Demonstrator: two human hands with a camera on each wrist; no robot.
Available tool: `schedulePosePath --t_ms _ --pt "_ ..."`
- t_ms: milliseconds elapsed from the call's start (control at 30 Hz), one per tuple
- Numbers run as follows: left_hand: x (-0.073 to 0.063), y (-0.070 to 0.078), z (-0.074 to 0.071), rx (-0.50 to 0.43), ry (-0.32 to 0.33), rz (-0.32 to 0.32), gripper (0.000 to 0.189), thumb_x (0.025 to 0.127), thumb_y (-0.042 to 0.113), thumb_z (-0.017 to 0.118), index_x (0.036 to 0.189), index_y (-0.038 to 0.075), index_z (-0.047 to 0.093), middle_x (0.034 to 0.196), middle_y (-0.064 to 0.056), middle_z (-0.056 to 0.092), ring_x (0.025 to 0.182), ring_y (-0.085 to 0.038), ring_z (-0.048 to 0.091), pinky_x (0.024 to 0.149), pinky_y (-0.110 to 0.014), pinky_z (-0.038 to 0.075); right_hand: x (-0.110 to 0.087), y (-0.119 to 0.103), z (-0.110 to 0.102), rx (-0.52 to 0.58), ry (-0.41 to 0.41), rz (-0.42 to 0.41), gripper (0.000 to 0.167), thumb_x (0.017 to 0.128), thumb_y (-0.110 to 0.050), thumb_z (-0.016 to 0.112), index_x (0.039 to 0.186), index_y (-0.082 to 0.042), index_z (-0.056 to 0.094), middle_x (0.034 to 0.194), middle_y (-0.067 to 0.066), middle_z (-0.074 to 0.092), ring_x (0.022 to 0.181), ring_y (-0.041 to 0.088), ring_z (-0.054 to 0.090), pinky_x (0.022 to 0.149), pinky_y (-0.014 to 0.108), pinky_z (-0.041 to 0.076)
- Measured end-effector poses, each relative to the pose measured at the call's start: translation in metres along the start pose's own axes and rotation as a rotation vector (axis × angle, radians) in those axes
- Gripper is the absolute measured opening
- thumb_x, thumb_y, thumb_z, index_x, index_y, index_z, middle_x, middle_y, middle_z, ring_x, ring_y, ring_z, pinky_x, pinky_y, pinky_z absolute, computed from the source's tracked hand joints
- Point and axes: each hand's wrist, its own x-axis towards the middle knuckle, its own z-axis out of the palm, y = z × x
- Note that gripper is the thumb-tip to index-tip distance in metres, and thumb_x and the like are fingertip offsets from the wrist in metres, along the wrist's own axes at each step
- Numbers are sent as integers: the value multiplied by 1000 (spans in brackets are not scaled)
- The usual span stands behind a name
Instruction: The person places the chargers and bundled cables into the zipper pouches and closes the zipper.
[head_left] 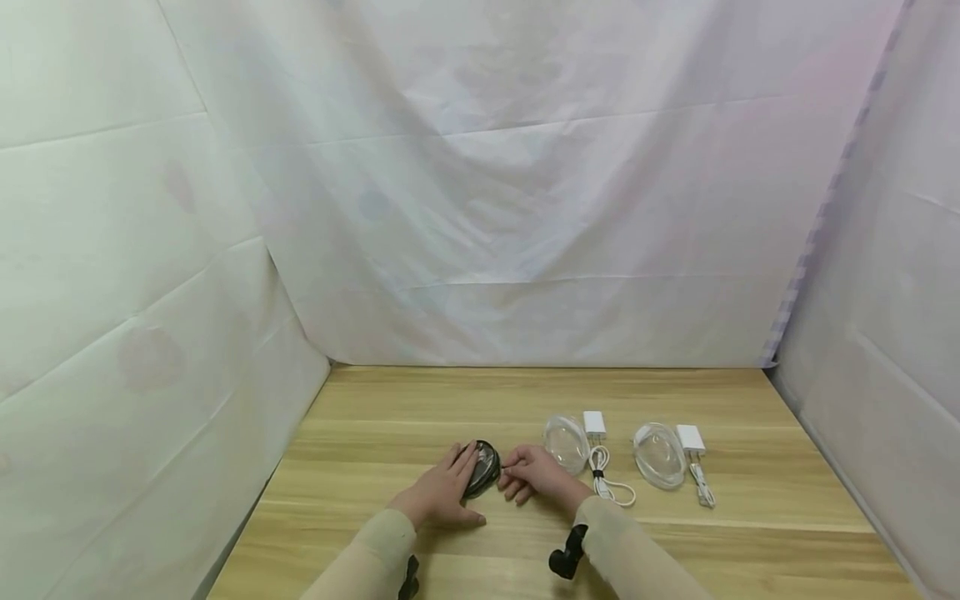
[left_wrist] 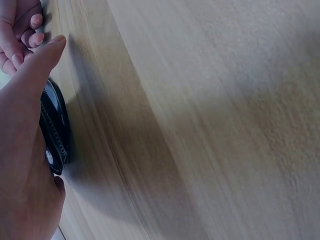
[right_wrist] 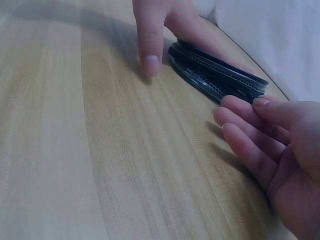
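A small round black zippered pouch (head_left: 488,468) with a see-through top lies on the wooden table in front of me. My left hand (head_left: 441,492) rests on its left side with fingers stretched across the top and the thumb out on the table side. At the pouch's right edge, my right hand (head_left: 537,472) pinches with thumb and index finger at the end of the zipper; the pull itself is hidden by the fingertips. The right wrist view shows the zipper teeth along the side of the pouch (right_wrist: 215,67). Part of the pouch (left_wrist: 56,122) is covered by the left hand in the left wrist view.
Right of my hands lie two clear round pouches, one nearer (head_left: 566,443) and one farther right (head_left: 660,455). Beside them are white charger plugs (head_left: 593,423) (head_left: 690,438), a bundled white cable (head_left: 599,475) and a shorter white cable (head_left: 701,484). Pale cloth (head_left: 480,208) surrounds the table.
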Motion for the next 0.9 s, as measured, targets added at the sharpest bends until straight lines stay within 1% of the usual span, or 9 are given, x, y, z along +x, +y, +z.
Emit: schedulePosePath --t_ms 133,367,533,667,833,900 --pt "0 1 2 -14 3 -10 111 80 76 55 156 6 17 163 -6 6 146 -38 12 107 -49 37 -3 -1 1 -16 -29 12 10 98 1 50 101 7 57 88 20 70 69 25 70 53 35 58" --pt "-3 5 0 12 25 -12 110 80 74 57 155 4 18 163 -9 9 145 -39 13 109 -48 34 -6 -4 5 -49 -82 18 11 98 1 49 102 8 57 87 20 70 69 25 70 53 35 58" --pt "-2 4 3 23 40 -11 111 80 75 56 155 3 17 163 -9 8 145 -39 12 110 -47 34 -7 -6 9 -80 -125 18 10 97 2 51 100 7 58 87 19 71 68 23 70 53 34 58" --pt "-1 3 4 16 43 -11 111 80 75 56 155 2 17 163 -10 8 145 -39 12 110 -47 33 -7 -9 12 -106 -127 27 10 97 2 51 99 8 59 85 19 71 66 22 69 51 31 57" --pt "-3 6 1 28 51 -1 110 80 73 58 154 1 20 162 -11 11 144 -41 14 111 -46 32 -7 -9 20 -108 -184 41 10 97 3 51 100 9 59 85 21 71 62 17 67 48 26 54" --pt "-2 7 1 36 51 -1 109 81 73 56 154 2 20 162 -11 10 145 -40 14 111 -45 32 -7 -9 23 -100 -188 44 9 97 4 50 100 9 58 83 21 70 59 16 66 46 25 53"
